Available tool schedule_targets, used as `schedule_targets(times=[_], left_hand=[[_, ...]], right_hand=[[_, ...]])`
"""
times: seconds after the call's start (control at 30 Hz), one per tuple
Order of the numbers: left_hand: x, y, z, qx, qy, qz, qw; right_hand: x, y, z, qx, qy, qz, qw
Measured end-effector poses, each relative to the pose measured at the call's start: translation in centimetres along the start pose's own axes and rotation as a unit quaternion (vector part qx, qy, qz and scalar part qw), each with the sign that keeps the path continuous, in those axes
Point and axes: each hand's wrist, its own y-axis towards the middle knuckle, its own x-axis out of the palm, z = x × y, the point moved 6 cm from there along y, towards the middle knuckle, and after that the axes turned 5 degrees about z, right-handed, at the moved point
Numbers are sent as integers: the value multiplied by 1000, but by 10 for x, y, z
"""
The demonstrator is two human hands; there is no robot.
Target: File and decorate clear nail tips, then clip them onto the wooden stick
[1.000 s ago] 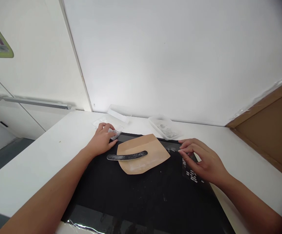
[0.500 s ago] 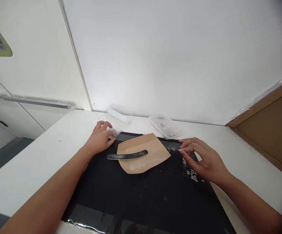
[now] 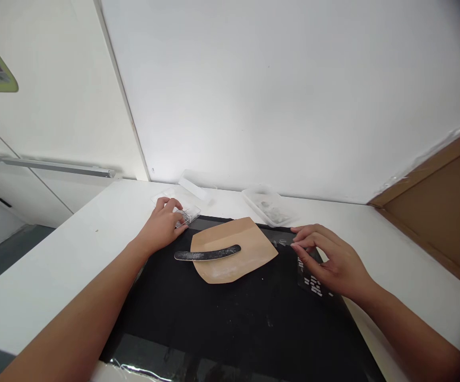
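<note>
My left hand [image 3: 164,224] is at the far left edge of the black mat [image 3: 214,329], fingers bent around the near corner of a small clear plastic box [image 3: 192,214]. At the mat's right side, my right hand [image 3: 331,260] has its thumb and forefinger brought together; anything between the tips is too small to make out. Beneath that hand lies a dark clear sheet with several small pale pieces [image 3: 316,286]. Between my hands, a curved black nail file [image 3: 209,253] rests across a tan, leather-like sheet [image 3: 230,273].
Behind the mat stands a translucent tray [image 3: 271,208] with small clear bits in it. A white strip [image 3: 193,188] lies by the clear packaging at the back left. The white table [image 3: 74,244] meets a white wall; a brown, wood-framed board [image 3: 444,212] stands at right.
Both hands hold nearly the same poses and places. The view has shifted very slightly; the file and tan sheet stay put on the mat.
</note>
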Motion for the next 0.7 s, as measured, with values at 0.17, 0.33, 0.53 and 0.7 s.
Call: schedule_targets(times=[0.17, 0.33, 0.53, 0.7], left_hand=[[1, 0, 0, -2, 9, 1, 1000], [2, -1, -1, -38, 11, -4, 999], [0, -1, 5, -7, 24, -2, 1000], [2, -2, 4, -16, 41, 0, 999]], right_hand=[[-1, 0, 0, 2, 0, -1, 1000], [-1, -1, 0, 2, -1, 2, 1000], [0, 0, 0, 4, -3, -2, 1000], [0, 0, 1, 3, 2, -3, 1000]])
